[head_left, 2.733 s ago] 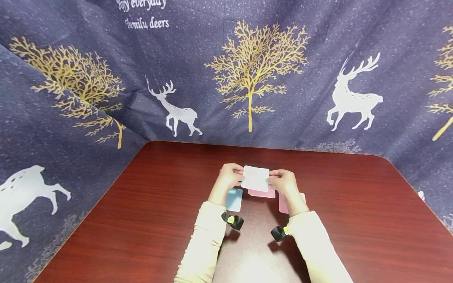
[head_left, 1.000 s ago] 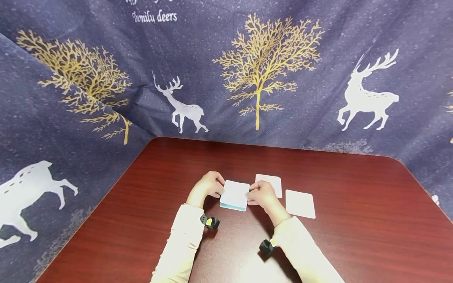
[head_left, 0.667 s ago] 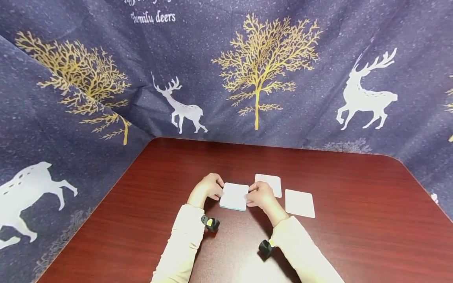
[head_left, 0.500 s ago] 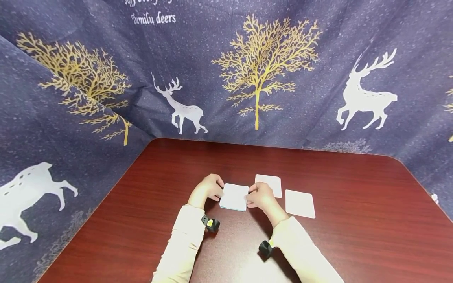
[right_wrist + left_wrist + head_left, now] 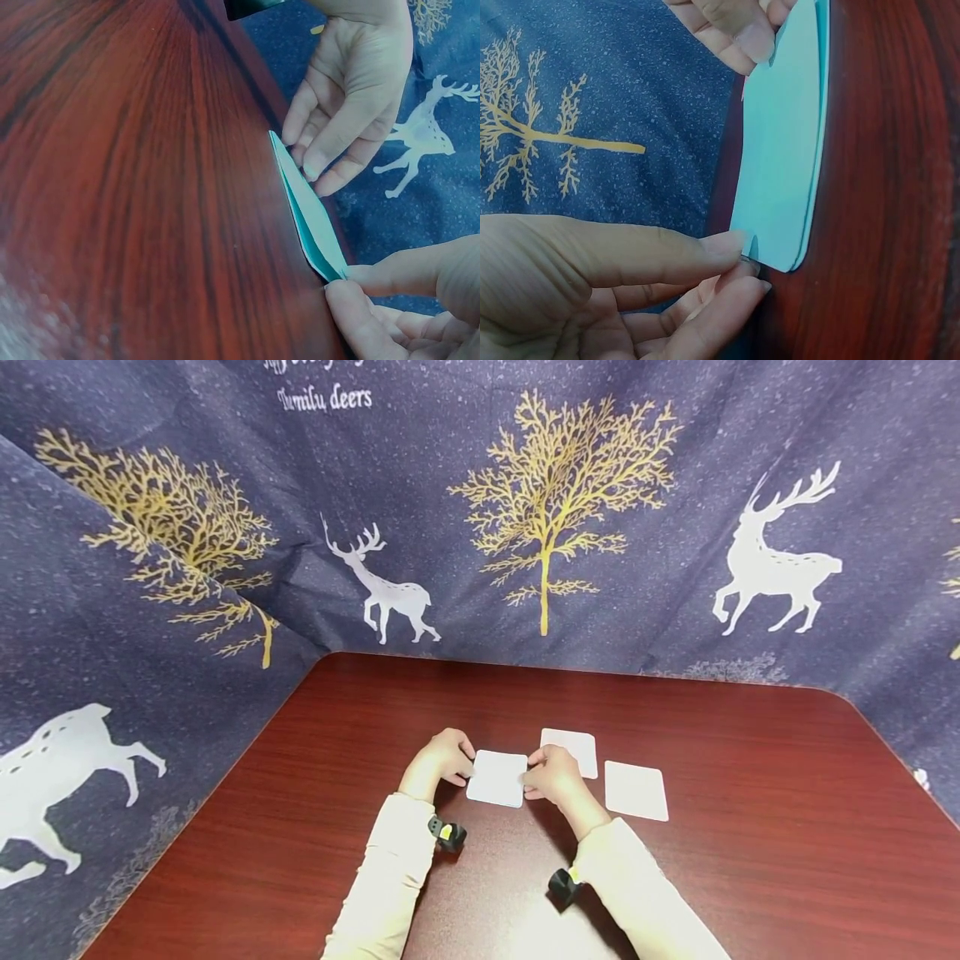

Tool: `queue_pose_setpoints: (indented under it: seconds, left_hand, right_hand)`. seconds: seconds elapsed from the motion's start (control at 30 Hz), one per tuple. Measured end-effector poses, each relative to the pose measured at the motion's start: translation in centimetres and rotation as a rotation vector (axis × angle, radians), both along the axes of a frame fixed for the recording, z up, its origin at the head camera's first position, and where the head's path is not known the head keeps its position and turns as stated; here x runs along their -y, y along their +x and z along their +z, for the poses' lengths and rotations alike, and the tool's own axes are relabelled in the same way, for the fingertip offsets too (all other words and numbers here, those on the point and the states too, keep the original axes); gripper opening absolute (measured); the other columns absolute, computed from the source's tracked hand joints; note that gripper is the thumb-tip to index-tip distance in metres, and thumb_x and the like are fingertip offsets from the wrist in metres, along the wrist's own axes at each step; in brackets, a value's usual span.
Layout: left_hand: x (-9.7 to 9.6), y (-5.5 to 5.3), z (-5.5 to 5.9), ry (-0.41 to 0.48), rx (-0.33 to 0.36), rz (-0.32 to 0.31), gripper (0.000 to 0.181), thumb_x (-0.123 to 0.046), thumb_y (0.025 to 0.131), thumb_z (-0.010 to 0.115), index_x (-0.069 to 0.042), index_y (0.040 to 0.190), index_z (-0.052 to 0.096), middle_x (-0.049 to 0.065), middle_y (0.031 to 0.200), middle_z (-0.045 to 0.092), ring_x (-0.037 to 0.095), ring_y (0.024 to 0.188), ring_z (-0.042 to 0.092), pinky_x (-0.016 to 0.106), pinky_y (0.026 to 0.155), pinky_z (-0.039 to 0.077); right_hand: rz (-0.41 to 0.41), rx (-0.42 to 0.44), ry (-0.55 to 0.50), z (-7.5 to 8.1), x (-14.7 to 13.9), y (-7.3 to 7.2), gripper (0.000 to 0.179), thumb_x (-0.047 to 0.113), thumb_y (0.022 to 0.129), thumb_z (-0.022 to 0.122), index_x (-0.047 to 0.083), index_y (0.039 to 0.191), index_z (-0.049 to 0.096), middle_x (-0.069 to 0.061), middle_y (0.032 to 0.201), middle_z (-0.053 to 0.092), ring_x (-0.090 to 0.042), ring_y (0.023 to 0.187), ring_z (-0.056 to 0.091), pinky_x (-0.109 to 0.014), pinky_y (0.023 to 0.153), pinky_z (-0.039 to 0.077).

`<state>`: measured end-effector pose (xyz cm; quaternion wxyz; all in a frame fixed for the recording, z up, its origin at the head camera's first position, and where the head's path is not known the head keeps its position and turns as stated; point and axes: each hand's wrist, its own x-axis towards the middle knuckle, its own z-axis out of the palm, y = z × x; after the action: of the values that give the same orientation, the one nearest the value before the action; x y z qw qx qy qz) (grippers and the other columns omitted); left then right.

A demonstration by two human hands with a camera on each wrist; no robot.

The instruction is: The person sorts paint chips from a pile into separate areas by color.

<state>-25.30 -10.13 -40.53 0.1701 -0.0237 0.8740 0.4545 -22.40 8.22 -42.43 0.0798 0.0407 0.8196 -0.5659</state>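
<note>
Left grip (image 5: 445, 757) on card (image 5: 497, 778), reddish table (image 5: 757, 868), deer-printed cloth (image 5: 637, 602)

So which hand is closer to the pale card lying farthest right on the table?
Right. The right hand is just left of that card, apart from it. The left hand is farther away, at the left edge of the held card.

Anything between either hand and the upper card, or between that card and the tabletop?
Nothing visible separates the left hand or right hand from the upper card; both touch its edges. Below, a lower card lies between it and the tabletop.
</note>
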Motion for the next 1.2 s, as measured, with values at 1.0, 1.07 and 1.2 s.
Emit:
queue_pose_setpoints:
  seconds: [1.0, 1.07, 1.2]
  left_hand:
    - [-0.9, 0.9, 2.6, -0.038, -0.326, 0.052, 0.021, -0.008, 0.082, 0.071, 0.002, 0.098, 0.062, 0.015, 0.083, 0.069, 0.025, 0.065, 0.067, 0.029, 0.059, 0.053]
    - [-1.3, 1.0, 2.8, -0.042, -0.353, 0.046, 0.021, -0.01, 0.082, 0.071, 0.002, 0.098, 0.063, 0.014, 0.083, 0.07, 0.024, 0.069, 0.066, 0.031, 0.061, 0.053]
    - [-2.3, 1.0, 2.9, -0.048, -0.382, 0.042, 0.019, -0.012, 0.082, 0.071, 0.0, 0.095, 0.064, 0.013, 0.084, 0.07, 0.024, 0.075, 0.065, 0.032, 0.064, 0.052]
  right_hand:
    - [-0.058, -0.028, -0.026, 2.7, -3.6, -0.6, 0.031, -0.003, 0.08, 0.068, -0.015, 0.107, 0.057, -0.021, 0.086, 0.066, -0.024, 0.065, 0.07, -0.032, 0.062, 0.058]
    - [-0.07, -0.027, 0.006, 3.1, -4.3, -0.6, 0.032, 0.0, 0.081, 0.068, -0.013, 0.109, 0.058, -0.023, 0.088, 0.067, -0.021, 0.065, 0.069, -0.032, 0.063, 0.058]
    - [-0.065, -0.035, 0.144, 3.8, -5.7, -0.4, 0.033, 0.01, 0.083, 0.069, -0.008, 0.109, 0.061, -0.02, 0.092, 0.07, -0.02, 0.072, 0.07, -0.032, 0.071, 0.057]
